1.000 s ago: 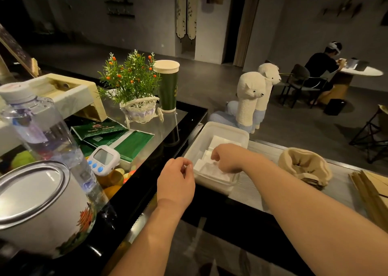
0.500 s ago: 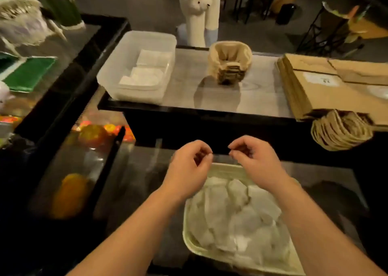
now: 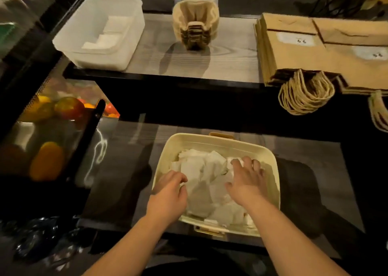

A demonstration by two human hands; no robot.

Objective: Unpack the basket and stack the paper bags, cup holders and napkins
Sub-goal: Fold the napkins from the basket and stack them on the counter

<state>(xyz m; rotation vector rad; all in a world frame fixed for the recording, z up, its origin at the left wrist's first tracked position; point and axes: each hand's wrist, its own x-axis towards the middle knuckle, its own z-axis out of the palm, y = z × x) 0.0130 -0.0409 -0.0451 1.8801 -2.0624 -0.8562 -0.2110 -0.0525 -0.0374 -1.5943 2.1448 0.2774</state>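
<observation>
A cream basket [image 3: 218,142] sits on the lower shelf in front of me, filled with loose white napkins [image 3: 204,170]. My left hand [image 3: 169,194] is at the basket's left rim, fingers curled down onto the napkins. Fingers spread, my right hand [image 3: 245,182] lies flat on the napkins at the right side. On the upper counter stand a clear plastic tub [image 3: 69,44] holding stacked napkins [image 3: 109,36], a stack of pulp cup holders [image 3: 195,23] and a pile of flat brown paper bags [image 3: 304,59] with twine handles.
A glass display case [image 3: 48,128] with fruit inside stands at the left. The dark counter edge [image 3: 189,82] runs above the basket. Crumpled clear plastic [image 3: 42,240] lies at the lower left.
My view dropped from the counter to the basket below. Both hands came down from above the basket into it and now touch the napkins.
</observation>
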